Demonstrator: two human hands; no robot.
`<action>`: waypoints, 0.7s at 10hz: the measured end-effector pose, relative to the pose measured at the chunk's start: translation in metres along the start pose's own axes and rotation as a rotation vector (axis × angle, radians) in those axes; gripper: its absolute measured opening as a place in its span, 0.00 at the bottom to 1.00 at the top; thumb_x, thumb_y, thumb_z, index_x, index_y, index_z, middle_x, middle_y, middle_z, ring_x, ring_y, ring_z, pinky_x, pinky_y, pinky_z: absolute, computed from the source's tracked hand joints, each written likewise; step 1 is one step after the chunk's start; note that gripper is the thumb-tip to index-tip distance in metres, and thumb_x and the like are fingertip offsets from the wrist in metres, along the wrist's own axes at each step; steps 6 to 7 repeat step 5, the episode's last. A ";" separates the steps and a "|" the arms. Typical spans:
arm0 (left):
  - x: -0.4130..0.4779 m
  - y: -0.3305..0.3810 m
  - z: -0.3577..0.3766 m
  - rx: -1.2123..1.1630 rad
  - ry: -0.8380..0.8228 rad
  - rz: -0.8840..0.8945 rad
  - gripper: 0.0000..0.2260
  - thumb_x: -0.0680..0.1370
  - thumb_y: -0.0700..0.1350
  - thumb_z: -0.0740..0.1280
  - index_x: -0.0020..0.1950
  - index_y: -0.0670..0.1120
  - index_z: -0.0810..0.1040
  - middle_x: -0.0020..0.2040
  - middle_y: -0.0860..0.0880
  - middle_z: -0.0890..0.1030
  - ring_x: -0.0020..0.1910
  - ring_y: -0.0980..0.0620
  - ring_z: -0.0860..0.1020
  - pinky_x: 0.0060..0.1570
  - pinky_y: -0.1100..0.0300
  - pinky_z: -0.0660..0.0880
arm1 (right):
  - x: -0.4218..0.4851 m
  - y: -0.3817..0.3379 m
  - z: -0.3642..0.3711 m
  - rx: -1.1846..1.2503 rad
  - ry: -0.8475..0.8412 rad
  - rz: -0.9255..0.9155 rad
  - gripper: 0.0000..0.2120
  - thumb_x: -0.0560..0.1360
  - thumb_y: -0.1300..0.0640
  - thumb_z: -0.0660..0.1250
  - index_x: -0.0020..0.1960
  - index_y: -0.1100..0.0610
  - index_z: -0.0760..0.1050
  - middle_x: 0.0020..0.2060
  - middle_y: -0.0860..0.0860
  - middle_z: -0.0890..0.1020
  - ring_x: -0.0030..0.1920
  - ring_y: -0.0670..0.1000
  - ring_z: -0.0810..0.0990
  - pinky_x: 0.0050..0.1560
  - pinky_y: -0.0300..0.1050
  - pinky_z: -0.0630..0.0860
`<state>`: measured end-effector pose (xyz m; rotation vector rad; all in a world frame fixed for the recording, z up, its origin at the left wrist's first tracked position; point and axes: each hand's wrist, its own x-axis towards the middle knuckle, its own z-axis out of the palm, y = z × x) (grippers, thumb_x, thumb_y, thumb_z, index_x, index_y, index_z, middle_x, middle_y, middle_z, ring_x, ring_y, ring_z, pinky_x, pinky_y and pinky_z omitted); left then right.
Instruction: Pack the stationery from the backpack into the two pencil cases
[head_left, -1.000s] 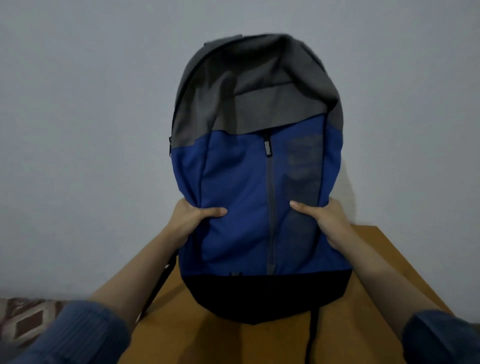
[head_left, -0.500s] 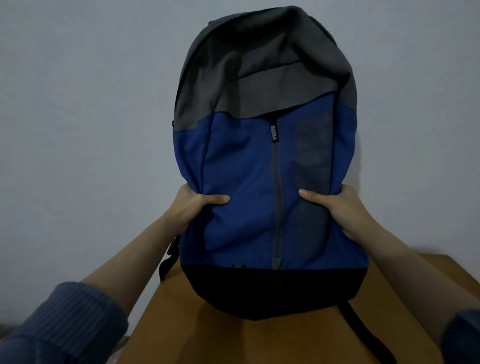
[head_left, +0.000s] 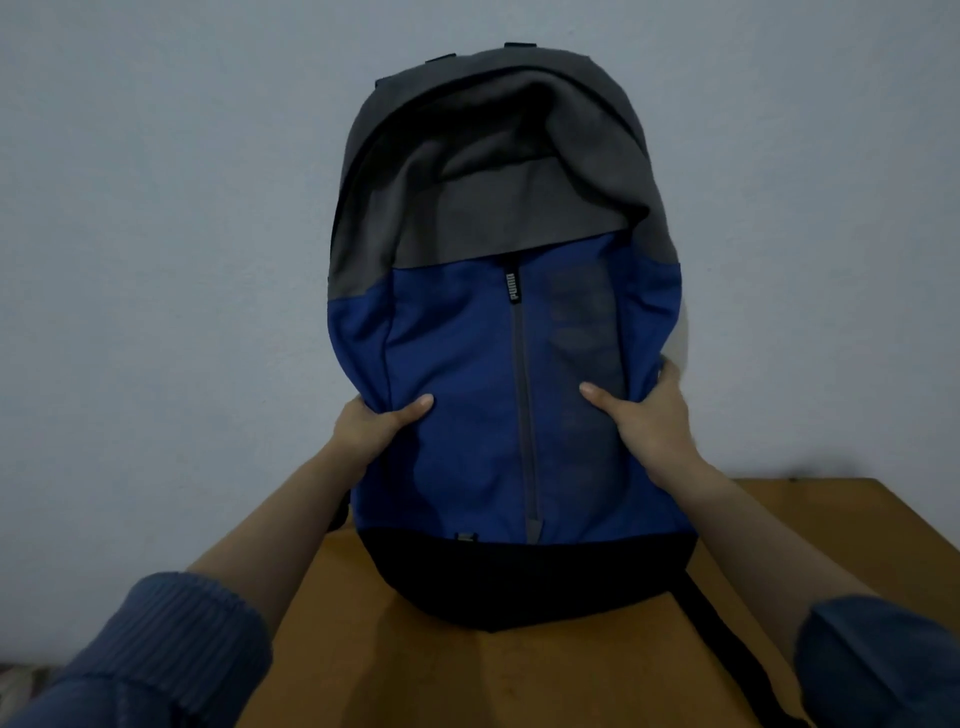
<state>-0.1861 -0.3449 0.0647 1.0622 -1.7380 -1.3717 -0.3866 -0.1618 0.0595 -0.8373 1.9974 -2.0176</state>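
Observation:
A backpack with a grey top, blue middle and black base stands upright on the wooden table. Its front zip runs down the centre and is closed. My left hand grips the bag's left side, thumb across the blue front. My right hand grips the right side the same way. No stationery or pencil cases are visible; whatever is in the bag is hidden.
A plain pale wall stands close behind the bag. The table's right edge runs diagonally toward me. A black strap trails from the bag's base across the tabletop on the right. Patterned fabric shows at the lower left corner.
The backpack, held by both hands throughout, has settled with its base on the table. The view has shifted, showing more of the table's right side.

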 end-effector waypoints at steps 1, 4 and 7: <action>-0.006 0.005 -0.001 0.235 0.151 0.096 0.48 0.61 0.57 0.77 0.72 0.40 0.57 0.69 0.42 0.69 0.65 0.41 0.70 0.61 0.49 0.71 | -0.007 -0.004 -0.005 -0.134 0.019 -0.119 0.52 0.67 0.55 0.76 0.77 0.52 0.42 0.75 0.51 0.58 0.73 0.53 0.61 0.68 0.42 0.61; -0.055 0.036 -0.018 0.786 0.148 0.482 0.54 0.68 0.58 0.72 0.75 0.44 0.35 0.77 0.44 0.39 0.76 0.44 0.47 0.70 0.50 0.59 | -0.018 -0.052 -0.028 -0.471 -0.044 -0.233 0.54 0.69 0.51 0.74 0.75 0.46 0.34 0.77 0.55 0.47 0.75 0.59 0.54 0.71 0.55 0.60; -0.077 0.047 -0.028 0.855 0.108 0.551 0.52 0.70 0.61 0.70 0.75 0.43 0.36 0.77 0.45 0.40 0.76 0.45 0.48 0.72 0.52 0.56 | -0.035 -0.076 -0.041 -0.514 -0.045 -0.245 0.53 0.70 0.50 0.74 0.75 0.44 0.35 0.77 0.55 0.46 0.75 0.60 0.53 0.69 0.54 0.62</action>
